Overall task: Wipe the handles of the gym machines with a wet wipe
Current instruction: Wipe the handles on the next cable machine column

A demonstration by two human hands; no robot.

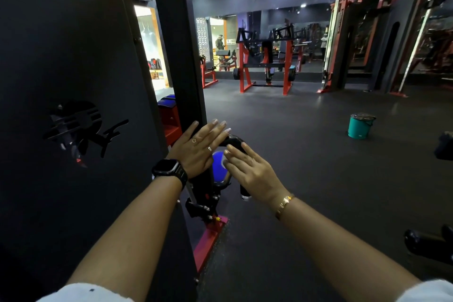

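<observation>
A black curved machine handle (234,141) sticks out from the dark machine frame at mid-frame, its lower end (245,193) pointing down. My left hand (199,147) hovers flat with straight fingers just left of the handle, a black watch on its wrist. To the handle's right, my right hand (250,171) is held flat with fingers extended, covering part of the grip. No wet wipe shows in either hand. A blue round pad (218,167) sits between and below the hands.
A tall black panel (73,105) and a black upright (179,44) fill the left. A teal bucket (360,126) stands on the dark rubber floor to the right. Red and black machines (266,64) line the far mirrored wall. A red base foot (210,240) lies below the handle.
</observation>
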